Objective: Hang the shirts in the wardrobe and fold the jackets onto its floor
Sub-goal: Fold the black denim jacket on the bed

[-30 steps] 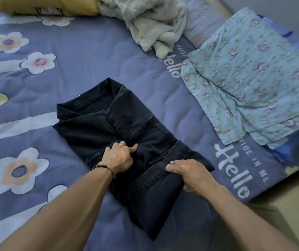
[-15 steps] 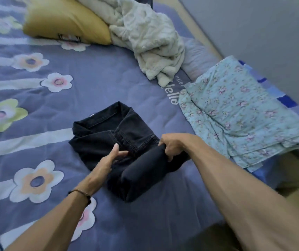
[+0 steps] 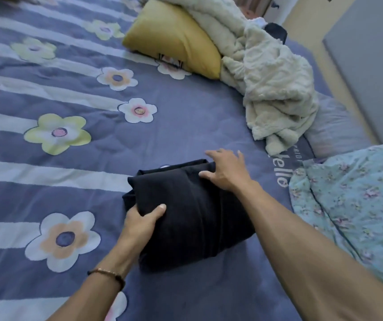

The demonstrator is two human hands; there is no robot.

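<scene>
A black denim jacket (image 3: pixel 192 214) lies folded into a compact bundle on the blue flowered bedspread (image 3: pixel 181 128). My left hand (image 3: pixel 143 222) grips its near left edge, thumb on top and fingers tucked under. My right hand (image 3: pixel 226 171) rests on the far right corner with fingers spread and mostly straight, reaching over the bundle's far edge. A light blue floral garment (image 3: pixel 357 205) lies spread at the right side of the bed. The wardrobe is out of view.
A yellow pillow (image 3: pixel 174 40) and a crumpled cream blanket (image 3: pixel 271 89) sit at the far end of the bed. A grey panel (image 3: pixel 375 56) stands beyond the bed's right edge. A lilac pillow (image 3: pixel 334 128) lies under the blanket's end.
The jacket's lower half has been folded up over the collar, making a smaller bundle. My left hand moved to grip the near edge. My right hand let go and spread on the far corner.
</scene>
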